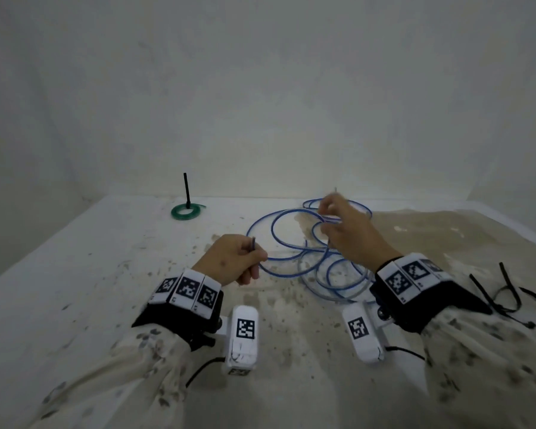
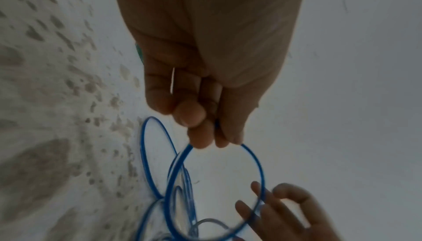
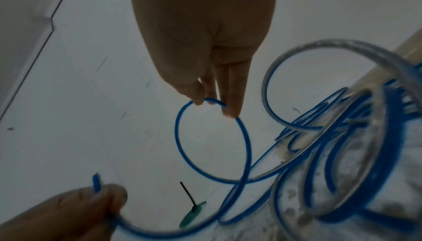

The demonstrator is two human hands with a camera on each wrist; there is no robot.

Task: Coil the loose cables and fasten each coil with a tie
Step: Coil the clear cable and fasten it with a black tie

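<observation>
A long blue cable lies in loose, overlapping loops on the white table. My left hand grips the cable near one end, and the short tip sticks up above the fist. Further back, my right hand pinches one loop of the same cable and holds it above the table. In the right wrist view the loop hangs from the thumb and fingertips. In the left wrist view the cable arcs from my left hand to my right hand.
A green coil with an upright black tie sits at the back left. Several loose black ties lie at the right. A clear grey tube is tangled in the blue loops. Brown stains mark the table.
</observation>
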